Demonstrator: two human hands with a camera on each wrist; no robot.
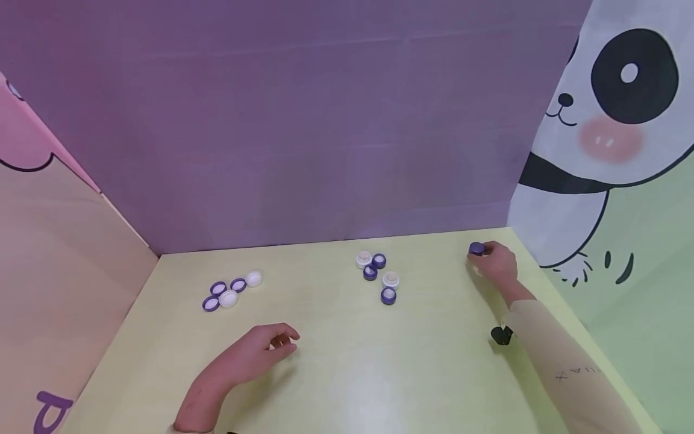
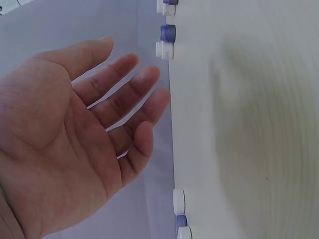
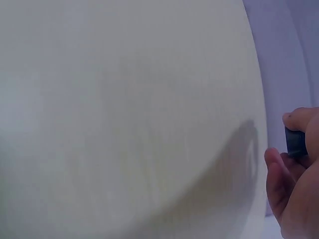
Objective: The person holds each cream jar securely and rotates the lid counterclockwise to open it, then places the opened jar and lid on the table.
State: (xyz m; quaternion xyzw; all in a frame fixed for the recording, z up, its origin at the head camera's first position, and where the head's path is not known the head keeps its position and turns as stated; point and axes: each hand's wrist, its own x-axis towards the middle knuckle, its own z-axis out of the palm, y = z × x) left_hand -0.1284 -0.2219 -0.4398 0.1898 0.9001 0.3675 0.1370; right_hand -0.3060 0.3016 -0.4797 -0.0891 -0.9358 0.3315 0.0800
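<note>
Near the far right corner of the table, my right hand (image 1: 496,263) pinches a small round purple piece (image 1: 477,248), a jar or its lid; I cannot tell which. In the right wrist view the piece (image 3: 296,142) looks dark between thumb and fingers. My left hand (image 1: 260,352) hovers over the front left of the table, fingers loosely bent, and the left wrist view shows its palm (image 2: 65,134) with nothing in it. Small open jars, white (image 1: 390,280) and purple (image 1: 388,296), stand mid-table. Left of them lie lids, white (image 1: 229,298) and purple-rimmed (image 1: 211,303).
The pale wood-grain table (image 1: 336,386) meets a purple backdrop (image 1: 325,132) along its back edge. A panda-printed sheet (image 1: 569,223) rises on the right, a pinkish one (image 1: 54,253) on the left. Beside the right sleeve (image 1: 569,361) is a small black object (image 1: 501,336).
</note>
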